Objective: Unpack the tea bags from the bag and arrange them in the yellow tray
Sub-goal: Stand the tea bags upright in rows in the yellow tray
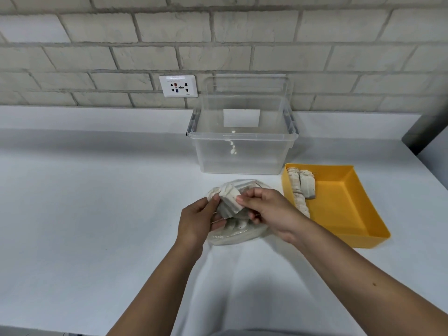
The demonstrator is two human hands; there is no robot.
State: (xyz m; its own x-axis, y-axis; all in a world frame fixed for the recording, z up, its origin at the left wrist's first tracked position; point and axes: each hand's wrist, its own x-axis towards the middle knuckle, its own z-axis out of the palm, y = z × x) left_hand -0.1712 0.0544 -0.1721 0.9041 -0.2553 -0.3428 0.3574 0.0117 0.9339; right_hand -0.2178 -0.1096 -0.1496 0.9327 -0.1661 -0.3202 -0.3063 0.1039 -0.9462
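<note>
Your yellow tray (344, 209) looks matt plastic, the tea bags (307, 186) inside it papery; the bin (242, 154) behind it, clear glossy plastic.

Bright, diffuse light is pouring down from above, washing the white counter (97, 190) around the clear plastic bin (242, 151) nearly blank and putting small glints on the bin's front wall. Only faint, soft-edged shadows are lying in front of the bin, between the person's forearms (339, 275), and inside the yellow tray (339, 202) to the bin's right. The wide lens is bowing the brick wall's (121, 32) mortar lines behind the bin, most toward the frame edges, and fine detail is looking slightly smeared.
</note>
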